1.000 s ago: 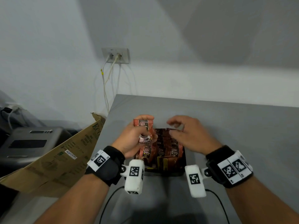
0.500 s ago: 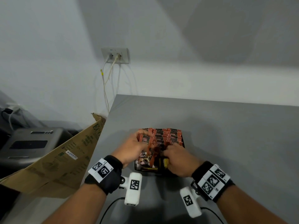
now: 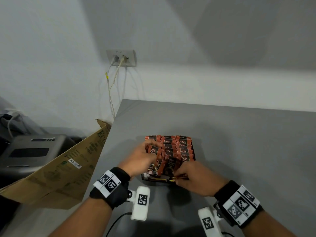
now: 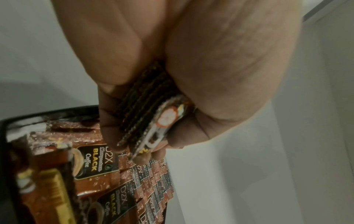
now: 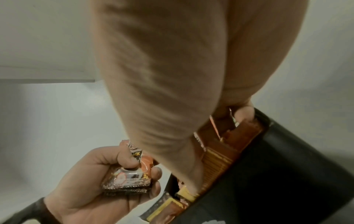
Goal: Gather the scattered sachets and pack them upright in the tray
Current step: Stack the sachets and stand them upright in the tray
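A black tray (image 3: 154,180) stands on the grey table, packed with rows of upright orange-brown D2X coffee sachets (image 3: 177,146). My left hand (image 3: 151,151) is at the tray's left side and grips a small stack of sachets (image 4: 151,106), also plain in the right wrist view as the stack (image 5: 128,180). My right hand (image 3: 177,176) is at the tray's near edge, fingers curled into the front row. In the right wrist view its fingertips (image 5: 244,112) pinch the top of a sachet (image 5: 214,124) inside the tray wall (image 5: 283,174). The near row is partly hidden by both hands.
The grey table (image 3: 239,134) stretches to the right and far side. Its left edge lies close to the tray; beyond it a cardboard sheet (image 3: 59,168) leans and a grey machine (image 3: 30,151) stands. A wall socket with cables (image 3: 121,58) is on the back wall.
My left hand came down with its sachet stack from above the tray's far left corner to its left side. My right hand drew back from over the tray to the near row.
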